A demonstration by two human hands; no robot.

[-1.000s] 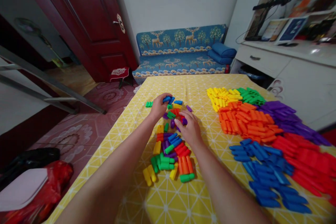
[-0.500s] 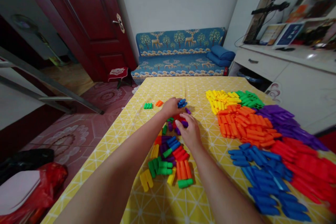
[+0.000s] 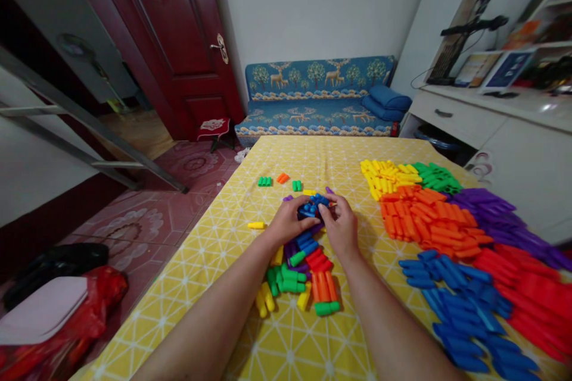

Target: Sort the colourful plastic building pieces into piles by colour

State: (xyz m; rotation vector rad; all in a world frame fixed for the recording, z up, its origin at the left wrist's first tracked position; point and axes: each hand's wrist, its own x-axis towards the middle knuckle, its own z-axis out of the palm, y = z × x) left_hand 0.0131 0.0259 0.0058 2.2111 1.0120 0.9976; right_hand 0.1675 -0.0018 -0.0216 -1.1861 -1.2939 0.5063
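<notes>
My left hand (image 3: 290,218) and my right hand (image 3: 342,225) meet over the far part of the mixed pile. Between them is a cluster of blue plastic building blocks (image 3: 316,202), gripped by the left fingers on one side and the right thumb and fingers on the other. A bit of red shows by the right fingertips. Just below lie joined blue blocks (image 3: 306,243), red blocks (image 3: 319,261), orange blocks (image 3: 325,287) and green blocks (image 3: 290,278). My hands hide part of the pile. A loose yellow block (image 3: 256,225) lies left of my left hand.
On the right are sorted heaps of yellow (image 3: 388,175), green (image 3: 435,177), orange (image 3: 424,217), purple (image 3: 487,208), red (image 3: 527,286) and blue blocks (image 3: 465,297). A patterned yellow cloth (image 3: 201,262) covers the table. Beyond it stands a blue sofa (image 3: 313,110).
My left hand has drawn the blue cluster back toward me, and my right hand has closed in on it from beside the purple block. Small blocks at the far side are now uncovered.
</notes>
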